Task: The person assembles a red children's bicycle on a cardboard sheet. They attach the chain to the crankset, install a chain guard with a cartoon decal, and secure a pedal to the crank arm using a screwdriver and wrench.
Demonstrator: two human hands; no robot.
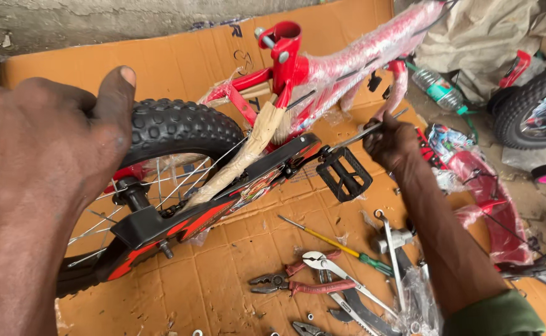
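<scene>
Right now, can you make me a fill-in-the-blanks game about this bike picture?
1. The left hand rests on the bike's knobbly black ____.
2. The right hand holds a metal tool next to the black ____.
3. The bike frame is painted ____.
4. The pliers and the screwdriver lie on flat brown ____.

Missing words: tyre; pedal; red; cardboard

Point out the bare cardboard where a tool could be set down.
Bare cardboard lies between the chain guard and the pliers. Another strip runs behind the tyre. Crowded: tools around the screwdriver, near the right hand.
</scene>
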